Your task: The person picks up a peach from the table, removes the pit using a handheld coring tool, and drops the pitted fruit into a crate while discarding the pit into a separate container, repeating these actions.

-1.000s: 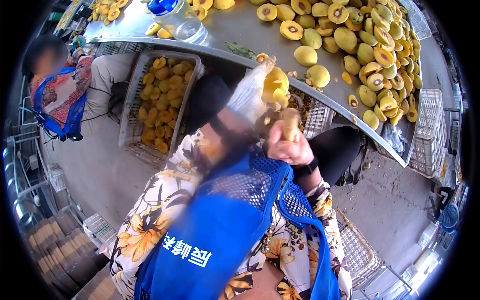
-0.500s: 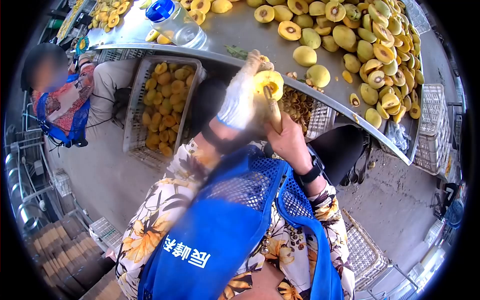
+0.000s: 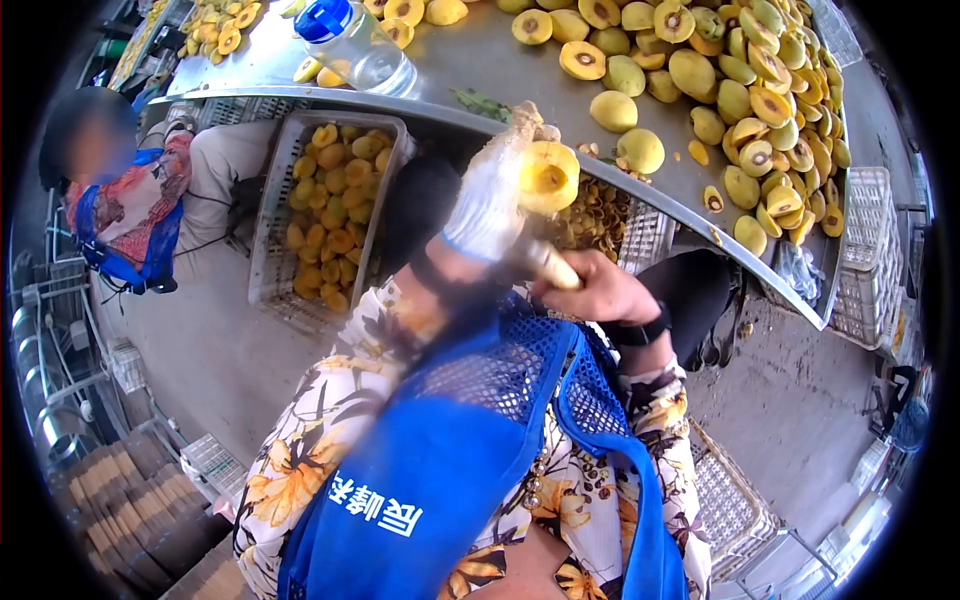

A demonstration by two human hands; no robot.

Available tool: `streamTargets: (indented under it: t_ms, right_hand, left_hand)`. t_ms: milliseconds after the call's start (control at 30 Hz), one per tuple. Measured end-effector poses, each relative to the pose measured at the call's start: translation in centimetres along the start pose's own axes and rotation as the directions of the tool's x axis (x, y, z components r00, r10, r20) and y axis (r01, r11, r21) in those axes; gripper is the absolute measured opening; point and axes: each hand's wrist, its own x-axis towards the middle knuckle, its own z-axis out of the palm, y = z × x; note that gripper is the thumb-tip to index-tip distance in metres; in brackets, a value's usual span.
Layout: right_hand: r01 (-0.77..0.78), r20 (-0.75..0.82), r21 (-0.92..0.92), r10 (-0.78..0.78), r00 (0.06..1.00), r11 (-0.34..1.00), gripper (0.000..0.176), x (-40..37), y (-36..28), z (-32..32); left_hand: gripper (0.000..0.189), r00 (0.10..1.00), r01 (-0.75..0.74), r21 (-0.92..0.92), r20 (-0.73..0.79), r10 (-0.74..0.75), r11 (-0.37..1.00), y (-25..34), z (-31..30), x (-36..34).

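Observation:
My left hand (image 3: 492,190), in a white glove, holds a halved yellow fruit (image 3: 549,177) with its cut face and hollow toward the camera, near the table edge. My right hand (image 3: 598,288) is bare and closed on the pale handle of a tool (image 3: 555,267), just below the fruit and apart from it. The tool's tip is blurred. Below the hands a container of brown pits and scraps (image 3: 590,220) shows in part.
The metal table (image 3: 450,60) bears a pile of fruit (image 3: 765,110) and a bottle with a blue lid (image 3: 365,55). A crate of halved fruit (image 3: 270,240) stands at left, beside a seated person (image 3: 130,205). White crates (image 3: 865,250) are stacked at right.
The tool has come out of the fruit as my right hand moved down and slightly right. The hollow in the fruit now shows. My left hand still holds the fruit.

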Motion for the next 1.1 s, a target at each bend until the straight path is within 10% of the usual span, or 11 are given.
streamTargets:
  t_ms: [67,133,200,233,300,333,367,500,567,800,1100]
  right_hand:
    - [-0.065,-0.132,-0.755,-0.054,0.99,0.653,0.016,-0.9,-3.2,0.0]
    - [-0.167,-0.375,-0.81,-0.277,0.885,0.562,0.021,-1.4,-1.5,0.0]
    - [-0.004,-0.498,-0.733,-0.533,0.684,0.68,0.023,-0.4,-2.7,1.2]
    - [-0.017,-0.51,-0.715,-0.505,0.697,0.699,0.024,0.2,-2.7,1.4]
    - [-0.061,-0.475,-0.759,-0.489,0.732,0.648,0.032,1.6,-2.2,1.1]
    - [-0.066,-0.45,-0.776,-0.476,0.755,0.628,0.037,2.1,-1.9,1.1]
    - [-0.05,-0.46,-0.758,-0.479,0.748,0.65,0.038,2.5,-2.1,1.2]
    - [-0.08,-0.465,-0.706,-0.376,0.802,0.704,0.039,3.4,-1.3,2.2]
    - [-0.061,-0.39,-0.726,-0.337,0.857,0.685,0.01,3.7,-1.1,2.2]
    - [-0.225,-0.55,-0.662,-0.259,0.794,0.715,0.018,2.4,1.3,0.8]
    - [-0.091,-0.705,-0.383,-0.227,0.671,0.919,0.032,4.6,-2.7,3.1]
  left_hand:
    - [0.044,0.998,-0.068,-0.014,-0.003,0.068,0.998,0.2,-0.2,0.2]
    - [0.044,0.994,-0.098,0.113,-0.046,0.103,0.989,0.6,0.8,-0.3]
    - [0.045,0.998,-0.033,0.212,-0.05,0.045,0.977,0.9,0.7,-0.6]
    - [0.047,0.978,0.167,0.028,-0.135,-0.161,0.986,1.1,1.1,-0.2]
    - [0.046,0.984,-0.142,0.165,0.129,0.121,0.976,0.2,0.7,-1.1]
    - [0.046,0.99,0.095,-0.138,0.118,-0.078,0.986,0.2,1.0,-0.8]
    - [0.042,0.995,0.01,0.116,0.1,-0.021,0.993,0.2,0.7,-0.6]
    - [0.032,0.991,0.115,-0.051,0.078,-0.111,0.992,0.2,-0.9,-0.7]
    - [0.027,1.0,0.03,0.078,0.005,-0.03,0.997,-0.1,-4.0,-0.2]
    - [0.038,0.795,0.006,0.391,-0.56,0.233,0.92,8.7,-11.8,-2.8]
    - [0.036,0.942,0.099,0.165,-0.332,-0.039,0.981,4.2,-5.3,-2.3]
